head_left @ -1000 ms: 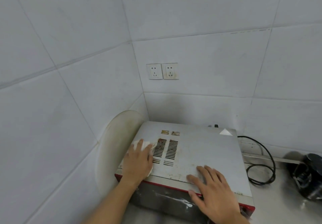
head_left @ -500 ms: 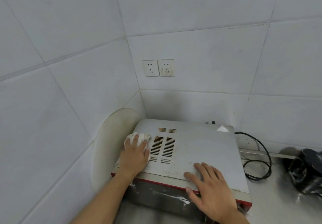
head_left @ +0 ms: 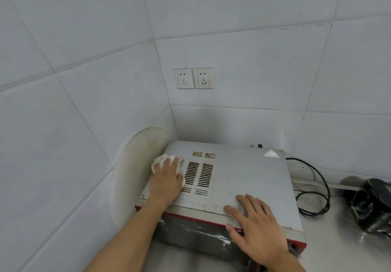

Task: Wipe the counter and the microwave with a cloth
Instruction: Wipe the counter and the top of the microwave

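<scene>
View across a steel counter [head_left: 338,240] into a tiled corner, nearest items first.

Right hand [head_left: 258,227]: palm down on the front right part of the microwave's top, fingers spread and straight, thumb over the front edge, holding nothing.

Left hand [head_left: 167,185]: palm down on the left part of the same top, fingers close together and bent over a bunched white cloth [head_left: 163,159], pressing it to the metal. The cloth shows beyond the fingertips and beside the thumb, just left of the vent slots [head_left: 200,176].

Microwave [head_left: 243,178]: grey, speckled top with a red front rim, standing on the counter in the corner. A small white triangular piece [head_left: 271,153] lies at its rear right corner.

Pale round board [head_left: 135,166]: upright between the microwave's left side and the wall.

Black cord [head_left: 317,189]: looped on the counter just right of the microwave.

Dark appliance [head_left: 372,204]: at the right edge of the view, blurred. Whether it is a container, and what it holds, cannot be told.

Two white wall sockets [head_left: 193,78]: side by side on the far wall above the microwave.
</scene>
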